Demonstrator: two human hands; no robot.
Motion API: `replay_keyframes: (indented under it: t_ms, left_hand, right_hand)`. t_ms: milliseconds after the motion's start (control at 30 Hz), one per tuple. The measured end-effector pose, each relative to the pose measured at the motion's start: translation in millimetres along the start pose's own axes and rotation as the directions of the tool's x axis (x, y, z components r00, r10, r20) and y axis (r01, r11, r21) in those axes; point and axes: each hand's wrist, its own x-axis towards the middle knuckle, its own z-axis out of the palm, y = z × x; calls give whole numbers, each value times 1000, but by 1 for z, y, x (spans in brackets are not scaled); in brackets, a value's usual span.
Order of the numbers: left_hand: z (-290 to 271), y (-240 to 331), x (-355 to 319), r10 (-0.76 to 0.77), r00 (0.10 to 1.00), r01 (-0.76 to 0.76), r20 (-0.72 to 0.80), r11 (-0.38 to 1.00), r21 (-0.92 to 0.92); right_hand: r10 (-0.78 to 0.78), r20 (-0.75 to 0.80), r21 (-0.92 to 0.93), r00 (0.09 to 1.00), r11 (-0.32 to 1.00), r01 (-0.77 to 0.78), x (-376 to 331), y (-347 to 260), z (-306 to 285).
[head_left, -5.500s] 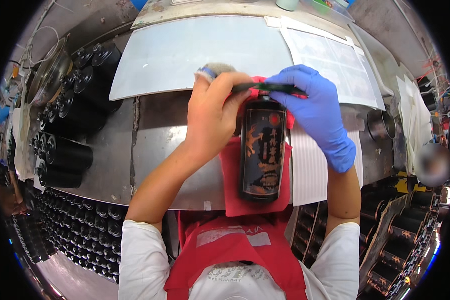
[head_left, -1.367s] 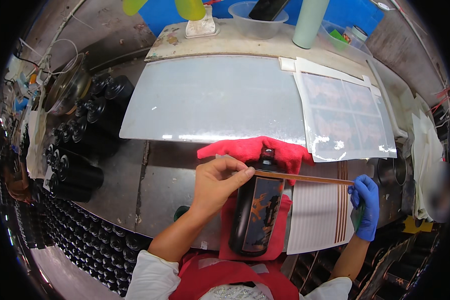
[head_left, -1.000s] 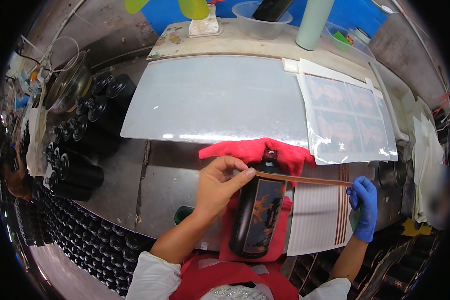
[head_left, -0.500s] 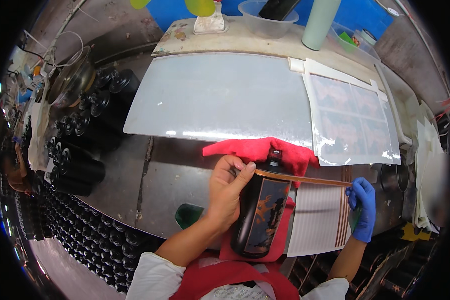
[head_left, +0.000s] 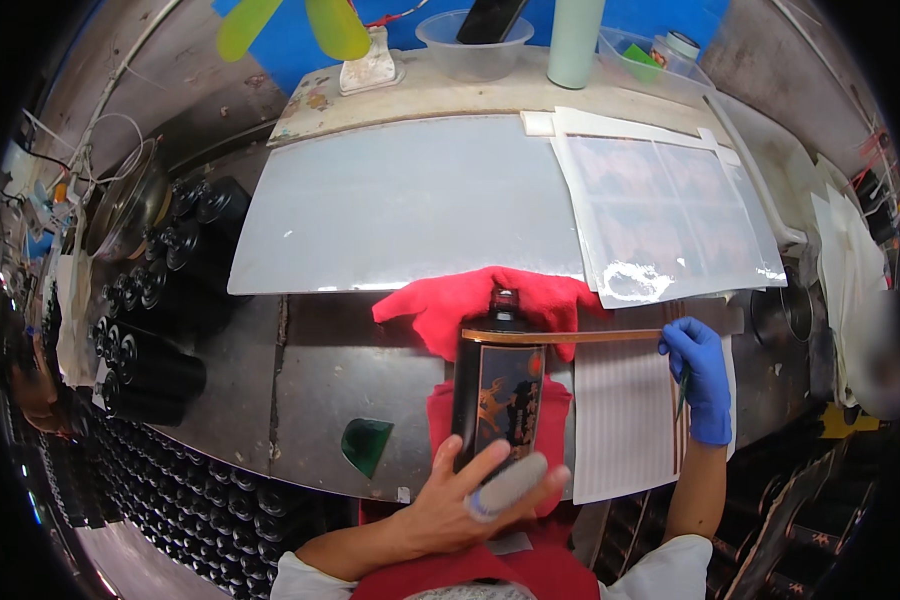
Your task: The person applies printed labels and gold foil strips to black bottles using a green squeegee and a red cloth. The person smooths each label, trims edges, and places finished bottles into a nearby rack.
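Left hand (head_left: 470,495) on black bottle (head_left: 497,395)

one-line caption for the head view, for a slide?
Left hand steadies a black bottle while gloved right hand stretches a label strip across it.

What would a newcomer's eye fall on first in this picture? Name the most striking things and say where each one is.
Probably the dark bottle lying on a red cloth at the centre of the metal bench, with a thin brown strip stretched across its shoulder. The bare left hand grips the bottle's base near the lower edge, while the blue-gloved right hand holds the strip's far end at the right.
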Motion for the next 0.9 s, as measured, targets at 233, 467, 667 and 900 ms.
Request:
replay_keyframes:
  t_ms: [233, 467, 667, 900]
  left_hand:
    - [21, -32, -51, -248, 961, 273, 117, 814, -514]
    - [4, 7, -5, 25, 1000, -25, -2, 999, -44]
    - [26, -13, -32, -177, 975, 133, -136, 950, -283]
    - [18, -6, -31, -262, 915, 101, -305, 885, -455]
  right_hand:
    - [-6, 55, 5, 998, 1000, 6, -17, -14, 37]
    - [-6, 62, 8, 998, 1000, 6, -11, -8, 51]
    - [-6, 136, 11, 991, 1000, 5, -18, -21, 74]
    - [20, 229, 37, 973, 999, -29, -20, -37, 102]
